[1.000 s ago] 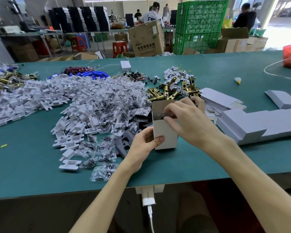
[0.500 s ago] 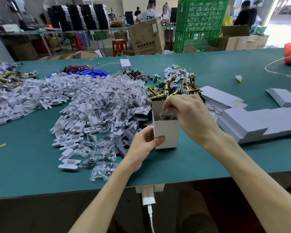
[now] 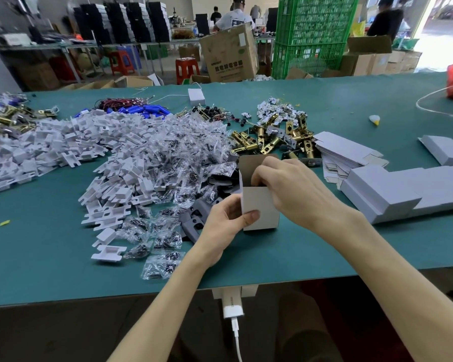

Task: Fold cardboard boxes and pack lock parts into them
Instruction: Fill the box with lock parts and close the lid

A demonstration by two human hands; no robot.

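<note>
A small white cardboard box (image 3: 259, 207) stands upright on the green table, its top flaps open. My left hand (image 3: 225, 226) grips its left side, with the thumb on the front face. My right hand (image 3: 293, 189) reaches over the top with curled fingers dipping into the opening. They hold a dark bag of parts (image 3: 256, 182), mostly hidden inside the box. A heap of clear screw bags (image 3: 183, 158) lies just to the left. Brass latches (image 3: 272, 139) are piled behind the box.
White plastic pieces (image 3: 63, 142) spread across the left of the table (image 3: 50, 252). Grey plates (image 3: 194, 218) lie beside my left hand. Flat box blanks (image 3: 343, 150) and folded boxes (image 3: 403, 189) sit to the right. People and a green crate (image 3: 311, 35) stand beyond the table.
My right hand brought a bag of dark parts over the box opening and has pushed it down inside. My left hand kept its hold on the box.
</note>
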